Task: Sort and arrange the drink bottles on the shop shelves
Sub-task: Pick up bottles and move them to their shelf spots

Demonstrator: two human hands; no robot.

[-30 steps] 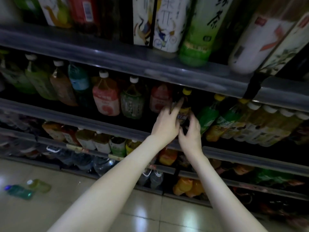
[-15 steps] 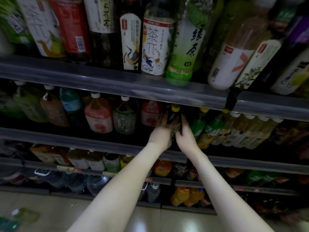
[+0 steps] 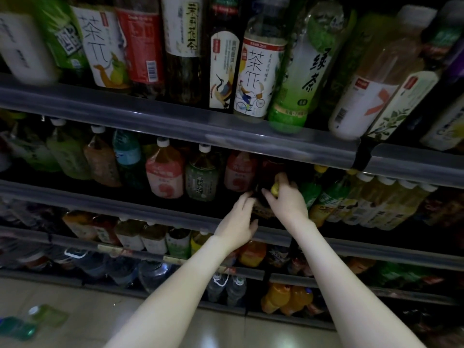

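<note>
A dark bottle (image 3: 262,209) with a yellow cap (image 3: 275,189) stands on the second shelf (image 3: 125,204), between a pink-labelled bottle (image 3: 239,172) and a green bottle (image 3: 310,192). My right hand (image 3: 288,200) grips its neck and cap from the right. My left hand (image 3: 237,222) curls round its lower body from the left. Most of the bottle is hidden behind both hands and in shadow.
Tall tea bottles (image 3: 253,71) fill the top shelf (image 3: 175,121). A row of pale yellow bottles (image 3: 376,204) stands to the right of my hands. Lower shelves hold orange bottles (image 3: 283,297) and water. Two loose bottles (image 3: 30,322) lie on the tiled floor at lower left.
The camera has tilted up. My right hand has risen to the bottle's cap, and my left hand has dropped lower on its body.
</note>
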